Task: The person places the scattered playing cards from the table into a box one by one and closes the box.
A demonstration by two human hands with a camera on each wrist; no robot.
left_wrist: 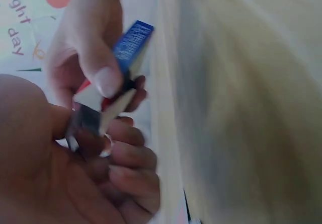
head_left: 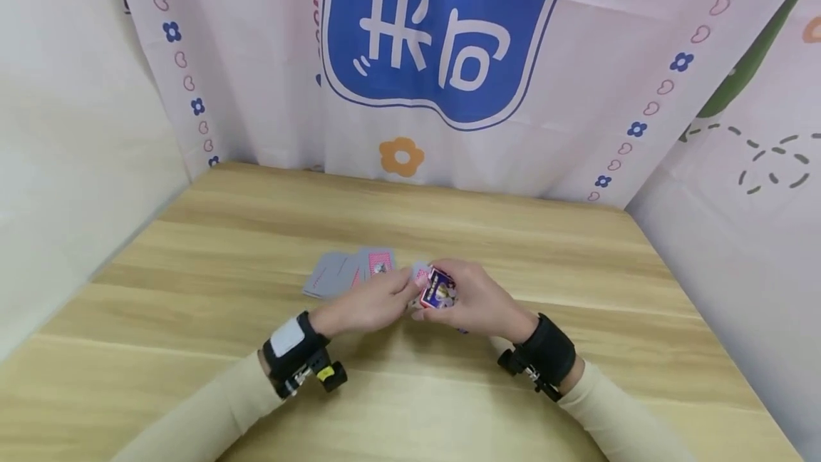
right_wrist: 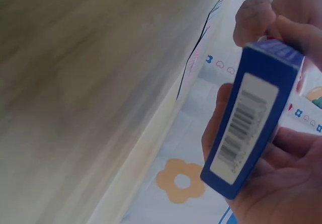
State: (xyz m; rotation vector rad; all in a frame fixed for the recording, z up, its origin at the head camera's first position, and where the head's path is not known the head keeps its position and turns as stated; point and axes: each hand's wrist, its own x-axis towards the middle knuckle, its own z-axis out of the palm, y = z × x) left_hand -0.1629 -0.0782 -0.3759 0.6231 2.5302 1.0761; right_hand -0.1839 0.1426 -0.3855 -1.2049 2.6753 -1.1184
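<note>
Cream sleeves stretch over the wooden table, and black wristbands carry small devices under each wrist, apparently set there to face the fingers' work. The right hand grips a small blue card box around its sides, lifted off the table near the middle; holding it by the sides probably steadies it while leaving the end toward the other hand free. At that end the left hand pinches what looks like a card between thumb and fingers, right against the box. Blur in the left wrist view means I cannot tell whether that piece is partly inside, or how many are pinched. The box's long narrow side, bearing a barcode, faces the right wrist camera, so the box is probably turned on purpose to bring its end to the left hand. Loose cards lie overlapping just beyond the left hand, perhaps placed there to be within easy reach.
</note>
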